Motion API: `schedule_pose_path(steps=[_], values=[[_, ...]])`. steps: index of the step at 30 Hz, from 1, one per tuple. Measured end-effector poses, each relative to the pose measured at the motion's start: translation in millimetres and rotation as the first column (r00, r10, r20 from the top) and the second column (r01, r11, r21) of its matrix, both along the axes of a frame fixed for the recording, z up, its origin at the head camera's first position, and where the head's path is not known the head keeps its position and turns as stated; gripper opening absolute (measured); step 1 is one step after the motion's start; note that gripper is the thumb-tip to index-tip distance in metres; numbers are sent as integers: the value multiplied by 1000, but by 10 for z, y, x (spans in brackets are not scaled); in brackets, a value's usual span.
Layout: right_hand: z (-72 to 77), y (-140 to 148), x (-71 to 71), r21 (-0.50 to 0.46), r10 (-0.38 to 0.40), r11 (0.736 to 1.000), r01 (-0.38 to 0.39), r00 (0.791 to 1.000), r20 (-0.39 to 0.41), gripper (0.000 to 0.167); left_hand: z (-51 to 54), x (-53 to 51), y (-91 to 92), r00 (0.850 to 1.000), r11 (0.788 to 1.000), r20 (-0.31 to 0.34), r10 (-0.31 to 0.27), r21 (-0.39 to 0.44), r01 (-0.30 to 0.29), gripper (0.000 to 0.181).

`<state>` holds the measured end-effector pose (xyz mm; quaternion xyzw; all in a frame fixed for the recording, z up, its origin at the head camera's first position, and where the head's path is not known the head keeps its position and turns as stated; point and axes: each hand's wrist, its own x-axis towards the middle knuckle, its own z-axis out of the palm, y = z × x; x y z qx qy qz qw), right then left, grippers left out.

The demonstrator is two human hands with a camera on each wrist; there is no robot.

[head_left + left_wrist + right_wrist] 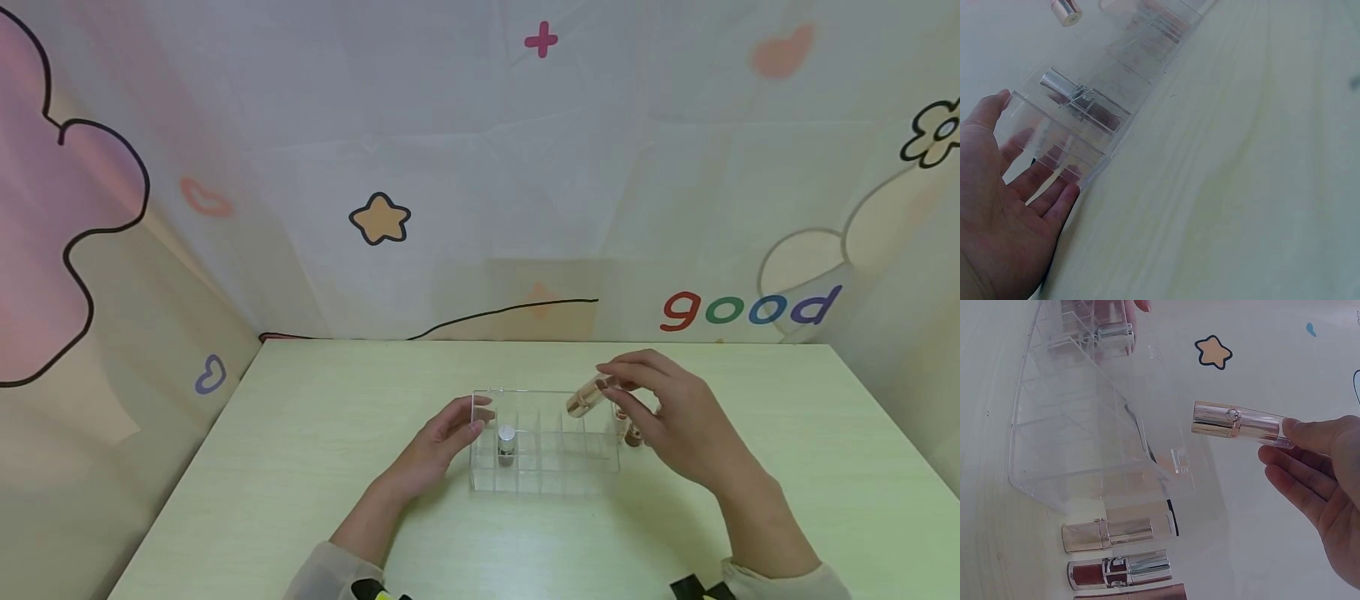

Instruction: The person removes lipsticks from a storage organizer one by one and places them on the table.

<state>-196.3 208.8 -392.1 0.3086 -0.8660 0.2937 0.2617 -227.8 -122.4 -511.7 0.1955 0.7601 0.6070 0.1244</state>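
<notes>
A clear acrylic lipstick organizer (542, 472) with several compartments stands on the table. My left hand (438, 443) grips its left end, thumb at the upper edge and fingers against the side, as the left wrist view shows. One silver-capped lip gloss tube (507, 440) stands upright in a compartment near that end. Above the organizer's back right part, my right hand (686, 425) pinches a shiny rose-gold lipstick (1235, 422) by one end. The lipstick is tilted and apart from the organizer, its free end pointing down and left in the head view.
Beside the organizer's right end stand several more tubes: a pale gold one (1107, 534), a dark red one with a silver cap (1119, 570) and a rose-brown one (1141, 593). The pale wooden table (337, 392) meets a printed cloth backdrop (450, 150) behind.
</notes>
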Motion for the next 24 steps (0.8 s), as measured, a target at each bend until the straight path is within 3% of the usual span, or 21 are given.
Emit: schedule_pose_path(steps=[24], values=[[77, 151, 10, 11, -59, 998, 59, 998, -1, 33, 13, 16, -4, 1000, 1000, 13, 2, -7, -2, 47]])
